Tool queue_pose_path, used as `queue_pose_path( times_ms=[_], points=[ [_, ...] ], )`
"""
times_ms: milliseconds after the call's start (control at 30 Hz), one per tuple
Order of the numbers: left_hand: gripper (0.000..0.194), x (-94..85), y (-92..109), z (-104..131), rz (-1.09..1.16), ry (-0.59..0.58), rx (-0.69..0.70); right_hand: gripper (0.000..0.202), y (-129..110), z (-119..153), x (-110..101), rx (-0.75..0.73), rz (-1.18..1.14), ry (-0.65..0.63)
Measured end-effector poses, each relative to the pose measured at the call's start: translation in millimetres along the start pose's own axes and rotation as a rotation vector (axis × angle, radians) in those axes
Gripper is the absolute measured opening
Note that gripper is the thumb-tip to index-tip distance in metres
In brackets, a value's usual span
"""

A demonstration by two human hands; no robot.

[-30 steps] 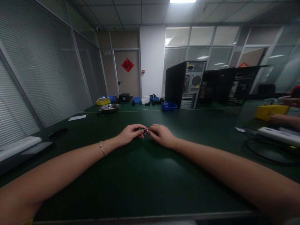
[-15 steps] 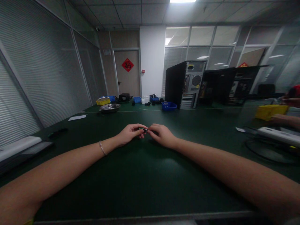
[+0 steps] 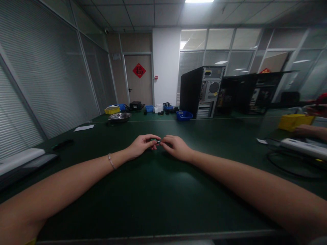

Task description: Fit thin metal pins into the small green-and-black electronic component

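Over the middle of the green table [image 3: 158, 200], my left hand [image 3: 141, 147] is closed on a small green and dark piece [image 3: 153, 140], perhaps a little circuit board; its kind is too small to tell. My right hand [image 3: 176, 147] meets it from the right, thumb and forefinger pinched. A thin, light-coloured sliver [image 3: 158, 141] shows between the two hands, at the right fingertips. The fingers partly hide both pieces. A bracelet circles my left wrist.
A metal bowl [image 3: 119, 117], a yellow bin [image 3: 112, 110] and a blue bin [image 3: 184, 115] stand at the back. Black computer towers [image 3: 201, 92] rise at back right. On the right are a white power strip [image 3: 304, 147], a cable, a yellow box [image 3: 295, 121] and another person's hand [image 3: 310, 131].
Both my hands stay in nearly the same place; a little more of the green piece and light sliver shows. At the right edge, the other person's hand has shifted slightly.
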State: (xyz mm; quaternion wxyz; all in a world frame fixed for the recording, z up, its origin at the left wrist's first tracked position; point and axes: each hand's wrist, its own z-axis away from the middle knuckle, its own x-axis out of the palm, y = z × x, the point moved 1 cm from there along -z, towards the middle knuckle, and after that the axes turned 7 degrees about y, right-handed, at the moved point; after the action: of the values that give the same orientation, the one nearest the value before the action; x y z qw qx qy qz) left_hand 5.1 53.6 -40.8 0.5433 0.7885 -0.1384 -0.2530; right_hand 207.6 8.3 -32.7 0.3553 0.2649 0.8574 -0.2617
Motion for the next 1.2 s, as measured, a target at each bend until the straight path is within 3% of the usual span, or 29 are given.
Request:
queue_pose_path(
  times_ms=[400, 733, 1000, 1200],
  points=[
    [0.034, 0.8, 7, 4, -0.001, -0.059, 0.0, 0.017, -3, 0, -3, -0.039, -0.041, -0.033],
    [0.032, -0.5, 6, 4, 0.017, -0.036, -0.015, 0.018, -4, 0, -1, -0.033, -0.007, -0.029],
    [0.031, 1.1, 11, 5, 0.132, 0.057, -0.03, 0.02, -4, -1, 0, 0.024, -0.004, -0.027],
    [0.029, -1.8, 0, 2, 0.173, 0.192, -0.014, 0.019, -3, -3, 0, 0.092, 0.003, -0.018]
  ],
)
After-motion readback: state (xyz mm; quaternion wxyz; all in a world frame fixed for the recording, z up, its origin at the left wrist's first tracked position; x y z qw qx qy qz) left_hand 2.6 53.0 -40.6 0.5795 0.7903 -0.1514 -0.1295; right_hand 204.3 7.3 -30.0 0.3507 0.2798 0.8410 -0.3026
